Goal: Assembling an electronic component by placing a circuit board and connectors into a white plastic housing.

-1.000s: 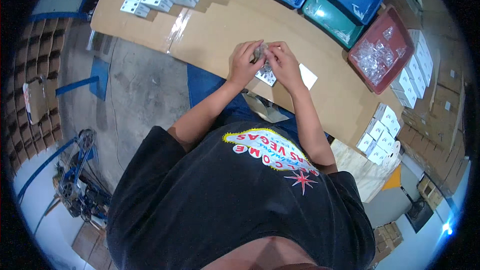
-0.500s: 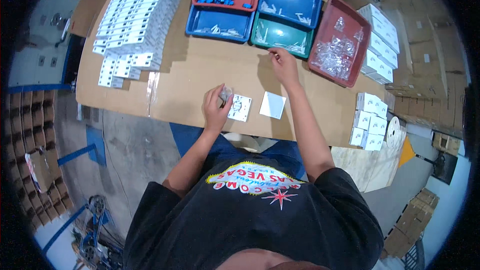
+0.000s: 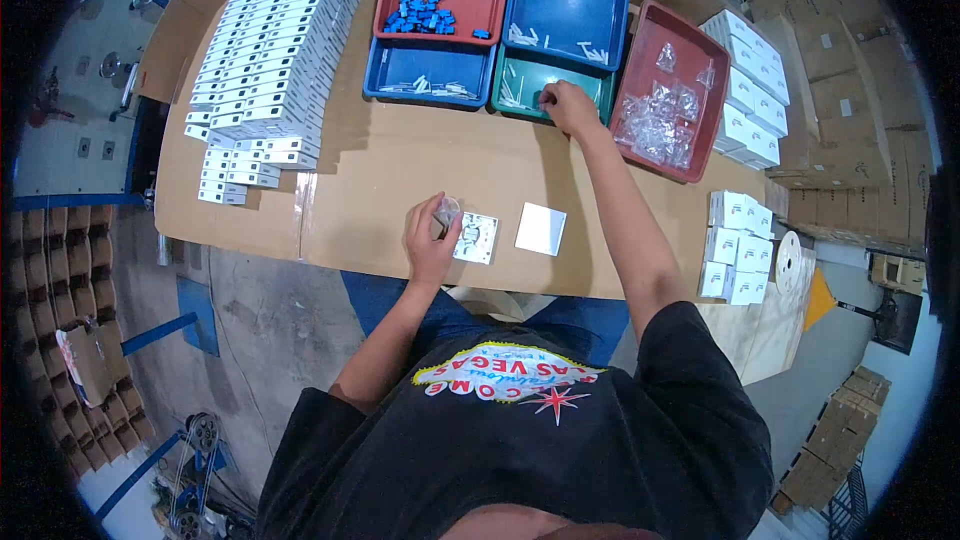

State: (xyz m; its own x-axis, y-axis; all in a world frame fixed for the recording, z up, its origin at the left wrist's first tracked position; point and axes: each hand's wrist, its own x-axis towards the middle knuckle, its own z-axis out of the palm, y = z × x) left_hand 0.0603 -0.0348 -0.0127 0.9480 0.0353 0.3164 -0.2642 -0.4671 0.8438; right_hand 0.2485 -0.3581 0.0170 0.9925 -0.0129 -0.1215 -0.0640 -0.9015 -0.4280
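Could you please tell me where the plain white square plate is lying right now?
In the head view, the white square plate lies flat near the table's front edge, just right of the white part by the left hand, and apart from it.

Long rows of flat white boxes [image 3: 270, 50] cover the table's far left corner. Small clear plastic bags [image 3: 655, 125] fill the red tray [image 3: 700, 50] at the right. More white boxes [image 3: 750, 105] stand beyond that tray, and a cluster [image 3: 735, 245] sits at the table's right edge (all square). Brown cartons [image 3: 850, 90] are stacked farther right.
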